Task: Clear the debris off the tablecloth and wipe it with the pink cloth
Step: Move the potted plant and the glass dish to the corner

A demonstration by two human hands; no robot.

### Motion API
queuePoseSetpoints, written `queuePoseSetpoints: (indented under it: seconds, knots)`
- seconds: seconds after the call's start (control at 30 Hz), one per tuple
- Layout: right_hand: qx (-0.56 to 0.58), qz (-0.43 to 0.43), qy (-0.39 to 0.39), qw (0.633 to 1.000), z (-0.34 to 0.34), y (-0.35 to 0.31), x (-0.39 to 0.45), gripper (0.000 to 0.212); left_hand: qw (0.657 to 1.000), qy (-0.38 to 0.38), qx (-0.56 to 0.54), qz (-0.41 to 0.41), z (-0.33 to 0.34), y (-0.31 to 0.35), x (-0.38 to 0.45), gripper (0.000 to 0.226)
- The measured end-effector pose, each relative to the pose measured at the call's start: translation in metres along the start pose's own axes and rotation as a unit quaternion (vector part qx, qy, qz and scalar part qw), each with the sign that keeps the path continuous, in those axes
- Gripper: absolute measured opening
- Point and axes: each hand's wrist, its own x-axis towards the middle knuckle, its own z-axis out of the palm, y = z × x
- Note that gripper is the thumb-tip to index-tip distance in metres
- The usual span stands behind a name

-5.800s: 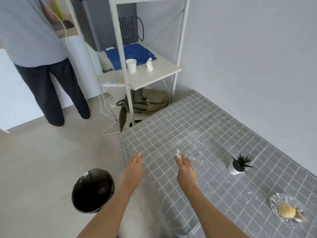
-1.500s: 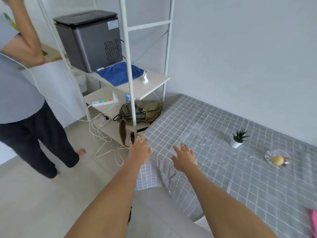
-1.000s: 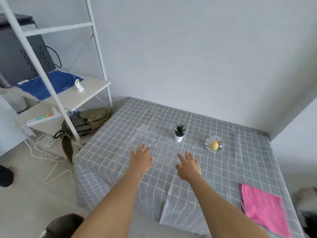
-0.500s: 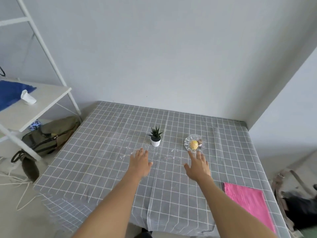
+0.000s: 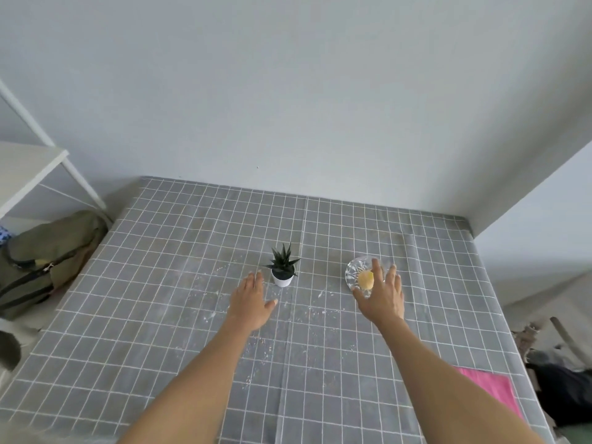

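Tablecloth (image 5: 160, 315): white crumbs scattered mid-table. Pink cloth (image 5: 490, 389): near right edge, untouched. Left hand (image 5: 251, 299): fingers spread, empty, beside plant (image 5: 282, 270). Right hand (image 5: 381, 298): spread over glass dish (image 5: 354, 272), holding nothing. Risk: a sweep could topple the plant or knock the dish.

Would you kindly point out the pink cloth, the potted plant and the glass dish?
pink cloth (image 5: 495, 390): head view, middle of its visible part.
potted plant (image 5: 282, 277): head view, white pot.
glass dish (image 5: 354, 271): head view, left rim.
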Motion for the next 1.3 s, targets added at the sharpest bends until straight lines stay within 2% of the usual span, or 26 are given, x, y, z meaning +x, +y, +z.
queuePoseSetpoints:
  seconds: [0.2, 0.33, 0.53, 0.83, 1.03, 1.13, 1.3]
  knots:
    - [0.085, 0.007, 0.038, 0.996, 0.017, 0.003, 0.021, 0.098, 0.985, 0.078, -0.138, 0.071, 0.008, 0.006, 0.031, 0.076]
    - [0.146, -0.011, 0.056, 0.988, 0.034, 0.012, 0.025, 0.109, 0.97, 0.12, -0.204, 0.049, 0.023, 0.007, 0.038, 0.076]
    - [0.188, -0.016, 0.125, 0.974, 0.047, 0.012, 0.029, 0.106, 0.948, 0.2, -0.245, 0.019, 0.046, 0.016, 0.045, 0.079]
    - [0.225, -0.033, 0.169, 0.959, 0.055, 0.016, 0.033, 0.103, 0.93, 0.212, -0.298, 0.022, 0.048, 0.02, 0.046, 0.065]
    - [0.235, -0.033, 0.184, 0.954, 0.057, 0.017, 0.037, 0.099, 0.917, 0.217, -0.33, 0.05, 0.049, 0.018, 0.05, 0.066]
    - [0.24, -0.03, 0.188, 0.952, 0.059, 0.017, 0.038, 0.099, 0.911, 0.234, -0.333, 0.067, 0.048, 0.017, 0.049, 0.074]
    - [0.23, -0.034, 0.182, 0.956, 0.062, 0.017, 0.041, 0.099, 0.903, 0.272, -0.317, 0.099, 0.039, 0.02, 0.044, 0.058]
